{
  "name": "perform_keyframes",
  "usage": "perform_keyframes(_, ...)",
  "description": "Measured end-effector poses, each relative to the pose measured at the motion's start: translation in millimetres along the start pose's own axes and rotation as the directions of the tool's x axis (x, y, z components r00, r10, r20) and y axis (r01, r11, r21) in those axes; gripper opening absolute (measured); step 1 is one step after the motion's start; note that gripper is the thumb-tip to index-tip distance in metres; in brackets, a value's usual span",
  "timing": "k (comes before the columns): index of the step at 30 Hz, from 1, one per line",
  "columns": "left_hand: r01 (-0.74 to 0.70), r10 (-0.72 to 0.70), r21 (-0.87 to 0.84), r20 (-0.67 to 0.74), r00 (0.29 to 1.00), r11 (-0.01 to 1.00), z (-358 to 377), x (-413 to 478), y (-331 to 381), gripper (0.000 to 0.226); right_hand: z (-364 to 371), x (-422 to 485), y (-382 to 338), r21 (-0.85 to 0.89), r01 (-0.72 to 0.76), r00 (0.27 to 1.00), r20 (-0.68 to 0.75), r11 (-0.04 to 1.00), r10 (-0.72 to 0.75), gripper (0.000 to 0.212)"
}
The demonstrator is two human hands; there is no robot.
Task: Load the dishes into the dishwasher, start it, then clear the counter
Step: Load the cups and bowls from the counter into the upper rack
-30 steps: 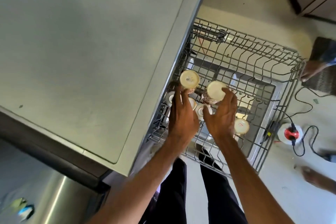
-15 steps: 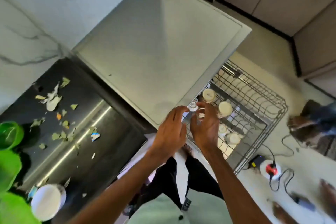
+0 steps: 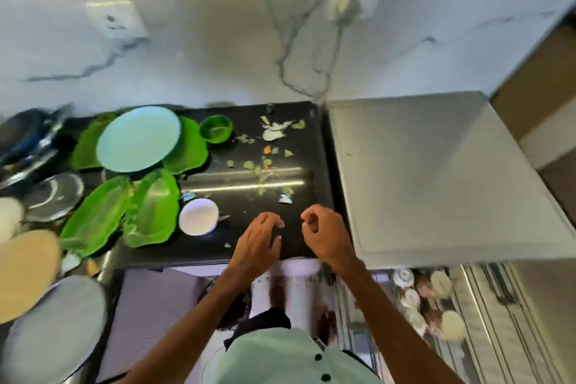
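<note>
White bowl (image 3: 198, 216) on dark surface (image 3: 246, 212) lies just left of the left hand (image 3: 258, 241), nearer than right hand (image 3: 327, 234); both empty, loosely curled.

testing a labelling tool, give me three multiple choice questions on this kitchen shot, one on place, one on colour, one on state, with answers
1. Where is the white bowl?
A on the floor
B on the counter, left of the left hand
C in a drawer

2. What colour is the round plate lying on the green plates?
A light blue
B red
C black

3. What do the left hand and the right hand hold?
A a cup each
B a spoon
C nothing

Answers:
1 B, the bowl sits on the black top just left of that hand.
2 A, its face is pale blue.
3 C, both hands hover over the counter edge with nothing in them.
</note>
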State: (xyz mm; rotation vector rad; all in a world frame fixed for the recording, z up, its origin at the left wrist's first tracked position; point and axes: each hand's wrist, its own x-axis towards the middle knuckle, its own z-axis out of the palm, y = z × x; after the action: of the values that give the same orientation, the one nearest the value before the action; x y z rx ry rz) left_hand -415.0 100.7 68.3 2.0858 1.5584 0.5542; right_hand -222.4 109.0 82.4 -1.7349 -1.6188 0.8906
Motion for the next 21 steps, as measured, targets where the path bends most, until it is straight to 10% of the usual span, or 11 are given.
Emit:
perform_keyframes(11,0.409,-0.427,-0.126,-0.32,0.846,0.904,-109.6,-60.1,-150.3,0.029,148.3,68.6,-102.7,-0.156,0.179,0.92,0.376,0.971,-0.109,0.016)
perform_keyframes(21,0.359,-0.381,-0.129,-0.258,0.888,0.924,-142.0,-33.5,-202.7,0.032,222.6,97.3,-125.6,-0.474,0.371,0.803,0.596,0.798,-0.019,0.131)
